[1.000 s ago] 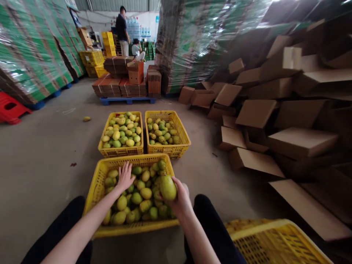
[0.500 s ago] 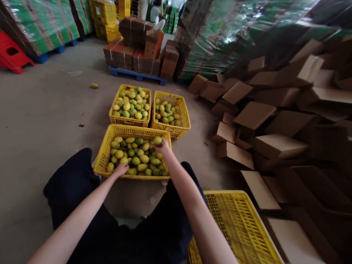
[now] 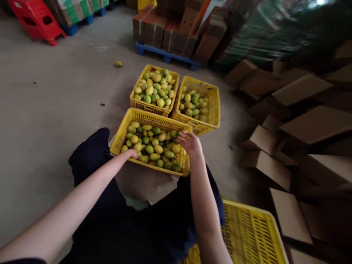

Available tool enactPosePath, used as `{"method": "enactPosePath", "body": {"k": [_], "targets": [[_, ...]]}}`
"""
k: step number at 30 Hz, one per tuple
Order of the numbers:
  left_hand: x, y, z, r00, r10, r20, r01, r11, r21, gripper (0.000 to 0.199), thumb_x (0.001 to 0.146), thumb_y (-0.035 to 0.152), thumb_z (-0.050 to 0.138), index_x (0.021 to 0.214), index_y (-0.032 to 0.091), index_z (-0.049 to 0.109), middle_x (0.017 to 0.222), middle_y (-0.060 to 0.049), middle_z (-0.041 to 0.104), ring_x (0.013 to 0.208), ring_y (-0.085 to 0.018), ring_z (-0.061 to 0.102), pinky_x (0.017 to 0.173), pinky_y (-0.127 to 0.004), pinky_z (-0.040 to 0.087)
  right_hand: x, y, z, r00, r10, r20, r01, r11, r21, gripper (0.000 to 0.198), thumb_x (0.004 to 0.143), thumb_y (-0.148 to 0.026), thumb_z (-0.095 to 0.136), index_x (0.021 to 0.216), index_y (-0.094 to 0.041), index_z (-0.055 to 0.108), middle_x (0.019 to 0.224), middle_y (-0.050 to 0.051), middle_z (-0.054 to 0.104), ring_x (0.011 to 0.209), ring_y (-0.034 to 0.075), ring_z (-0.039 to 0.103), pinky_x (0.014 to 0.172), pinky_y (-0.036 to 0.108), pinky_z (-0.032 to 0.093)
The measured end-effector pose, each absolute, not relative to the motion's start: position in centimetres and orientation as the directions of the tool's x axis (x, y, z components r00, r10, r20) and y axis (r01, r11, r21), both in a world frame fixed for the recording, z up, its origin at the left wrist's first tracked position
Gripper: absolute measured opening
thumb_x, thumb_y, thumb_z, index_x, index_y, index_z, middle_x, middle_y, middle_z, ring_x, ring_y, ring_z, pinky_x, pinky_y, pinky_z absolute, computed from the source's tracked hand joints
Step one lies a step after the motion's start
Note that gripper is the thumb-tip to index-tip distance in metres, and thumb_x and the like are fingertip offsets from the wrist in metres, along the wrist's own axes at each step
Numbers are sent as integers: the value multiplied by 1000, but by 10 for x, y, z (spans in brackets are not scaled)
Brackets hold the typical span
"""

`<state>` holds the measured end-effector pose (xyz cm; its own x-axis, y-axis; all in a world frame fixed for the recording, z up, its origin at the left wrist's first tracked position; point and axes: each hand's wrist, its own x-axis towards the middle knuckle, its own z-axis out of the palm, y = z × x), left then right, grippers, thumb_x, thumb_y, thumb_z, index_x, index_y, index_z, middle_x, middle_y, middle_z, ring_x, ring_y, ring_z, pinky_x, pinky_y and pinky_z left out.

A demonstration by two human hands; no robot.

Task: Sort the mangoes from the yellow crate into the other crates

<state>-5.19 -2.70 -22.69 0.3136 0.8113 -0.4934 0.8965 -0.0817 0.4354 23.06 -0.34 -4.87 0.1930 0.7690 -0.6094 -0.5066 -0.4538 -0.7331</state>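
Observation:
Between my knees stands a yellow plastic crate [image 3: 150, 167] of oval, yellow-green mangoes [image 3: 158, 149]. My left hand [image 3: 133, 154] reaches over the crate's front left rim, against the fruit. Its fingertips are hidden, so I cannot tell whether it grips one. My right hand [image 3: 190, 143] is above the crate's right end, fingers stretched and apart, with nothing in it. A green mango lies close to those fingertips. Just behind stand a fuller crate of mangoes [image 3: 154, 88] and, to its right, a part-filled one [image 3: 213, 110].
An upturned-looking yellow crate [image 3: 247, 227] sits beside my right knee. Cardboard boxes [image 3: 275, 168] are heaped along the right. Bundled cardboard rests on a blue pallet [image 3: 167, 57] at the back. A lone mango [image 3: 118, 63] lies on the floor; a red stool [image 3: 37, 22] stands far left.
My right hand has let go of the mango it held and opened, at the crate's right end. My left hand stays at the front left rim. The view has swung left and down.

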Motion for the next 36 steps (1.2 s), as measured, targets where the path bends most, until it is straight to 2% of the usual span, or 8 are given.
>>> {"method": "enactPosePath", "body": {"k": [3, 6, 10, 15, 22, 25, 30, 36], "targets": [[-67, -12, -231, 240, 781, -577, 945, -52, 324, 21, 78, 26, 73, 92, 11, 69, 77, -7, 67, 92, -25, 63, 80, -33, 49, 227, -9, -41, 134, 867, -480, -492, -362, -791, 5, 77, -24, 63, 77, -24, 68, 75, 0, 75, 66, 15, 69, 63, 26, 57], [-70, 3, -231, 211, 791, -574, 967, -83, 240, 30, 82, 25, 69, 110, 13, 67, 108, -15, 67, 109, -29, 59, 91, -39, 48, 227, -18, -26, 97, 938, -333, -515, -239, -823, 7, 76, -29, 67, 79, -24, 71, 79, 0, 75, 70, 15, 70, 67, 27, 57], [-41, 18, -240, 311, 768, -560, 949, -221, 225, 37, 81, 21, 68, 118, 18, 66, 136, -15, 57, 128, -30, 47, 107, -42, 38, 227, -35, -6, 78, 921, -381, -655, -241, -717, 9, 73, -29, 69, 78, -22, 72, 78, 1, 74, 73, 15, 70, 70, 27, 58], [15, 22, -271, 289, 738, -610, 957, -242, 161, 32, 82, 22, 73, 112, 17, 68, 130, -15, 62, 128, -31, 48, 110, -46, 37, 237, -45, 2, 93, 868, -489, -783, -240, -574, 4, 73, -22, 69, 77, -21, 69, 73, 0, 68, 70, 13, 66, 68, 27, 56], [32, 10, -301, 186, 783, -594, 981, -177, 74, 27, 99, 30, 52, 119, 18, 66, 132, -14, 61, 128, -30, 49, 111, -48, 35, 256, -51, -5, 137, 833, -535, -785, -238, -572, 7, 72, -21, 71, 78, -23, 67, 73, -2, 65, 68, 13, 62, 69, 29, 54], [21, 10, -304, 225, 778, -587, 973, -209, 97, 34, 97, 33, 55, 126, 16, 62, 129, -14, 62, 125, -31, 51, 109, -51, 36, 255, -55, -5, 122, 840, -528, -764, -260, -590, 5, 74, -24, 70, 78, -24, 67, 73, -1, 64, 68, 14, 62, 68, 31, 53], [5, 13, -309, 303, 757, -579, 952, -273, 141, 43, 91, 15, 55, 134, 11, 56, 122, -22, 67, 127, -35, 49, 109, -49, 31, 253, -61, -7, 105, 844, -526, -760, -273, -590, 3, 75, -25, 69, 77, -24, 67, 73, 0, 63, 66, 15, 60, 67, 32, 51], [-2, 18, -310, 364, 712, -600, 925, -351, 144, 66, 73, 10, 73, 135, 10, 51, 127, -21, 64, 128, -35, 47, 109, -42, 30, 250, -58, -1, 183, 836, -518, -782, -195, -591, 4, 76, -24, 64, 74, -23, 67, 72, 1, 61, 64, 14, 58, 64, 30, 50]]}}
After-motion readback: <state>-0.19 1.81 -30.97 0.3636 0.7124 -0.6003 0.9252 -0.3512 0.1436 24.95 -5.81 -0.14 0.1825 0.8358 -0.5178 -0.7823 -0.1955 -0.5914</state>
